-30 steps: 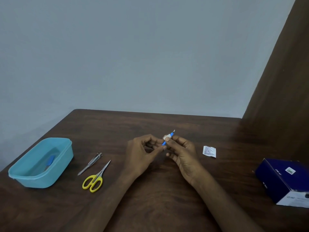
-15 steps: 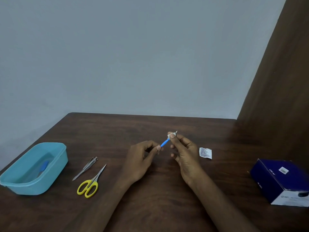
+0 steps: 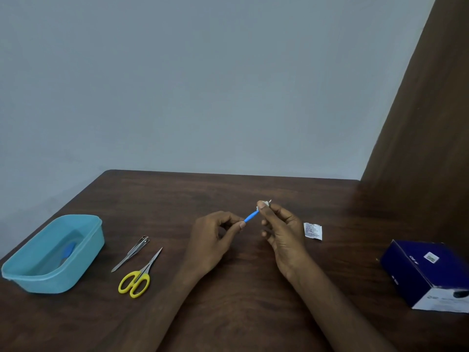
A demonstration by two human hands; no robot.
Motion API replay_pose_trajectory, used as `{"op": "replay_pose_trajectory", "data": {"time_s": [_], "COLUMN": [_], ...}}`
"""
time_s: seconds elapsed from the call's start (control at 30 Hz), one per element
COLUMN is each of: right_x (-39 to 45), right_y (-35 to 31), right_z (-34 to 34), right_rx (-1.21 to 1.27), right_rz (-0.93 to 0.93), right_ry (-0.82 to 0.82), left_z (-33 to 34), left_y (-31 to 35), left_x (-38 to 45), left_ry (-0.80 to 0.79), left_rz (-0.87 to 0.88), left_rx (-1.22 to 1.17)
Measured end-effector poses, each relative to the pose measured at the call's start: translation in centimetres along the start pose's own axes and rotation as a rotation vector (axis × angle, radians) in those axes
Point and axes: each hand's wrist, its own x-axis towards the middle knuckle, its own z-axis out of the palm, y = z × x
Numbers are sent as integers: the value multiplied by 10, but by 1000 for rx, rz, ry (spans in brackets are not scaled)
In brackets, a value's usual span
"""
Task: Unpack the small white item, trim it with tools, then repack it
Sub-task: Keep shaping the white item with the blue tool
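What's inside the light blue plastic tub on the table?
Inside the light blue plastic tub lies one small blue object, seen blurred through its translucent wall. What it is cannot be told. The near wall hides part of the tub's floor.

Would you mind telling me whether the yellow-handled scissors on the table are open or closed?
Closed. The yellow scissors lie flat on the table with both blades together in one thin line, beside the nail clipper.

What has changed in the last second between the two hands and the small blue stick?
The hands have moved apart: the left hand pinches the near end of the blue stick, while the right hand pulls the white wrapper off its far end. More stick shows now. Scissors, clippers and tub lie unchanged.
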Motion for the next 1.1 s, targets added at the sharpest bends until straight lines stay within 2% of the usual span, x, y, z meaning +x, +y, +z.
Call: {"op": "replay_pose_trajectory", "data": {"time_s": [0.33,0.8,1.1], "right_x": [1,4,5], "right_y": [3,6,8], "right_z": [1,-1,-4], "right_rx": [-28,-53,-105], "right_rz": [-28,-37,-44], "right_ry": [-34,-20,-38], "left_z": [-2,-1,0], "left_y": [1,1,0], "left_x": [0,-1,-1], "left_ry": [95,100,-14], "left_rz": [-33,-34,59], "left_rx": [-48,-47,83]}}
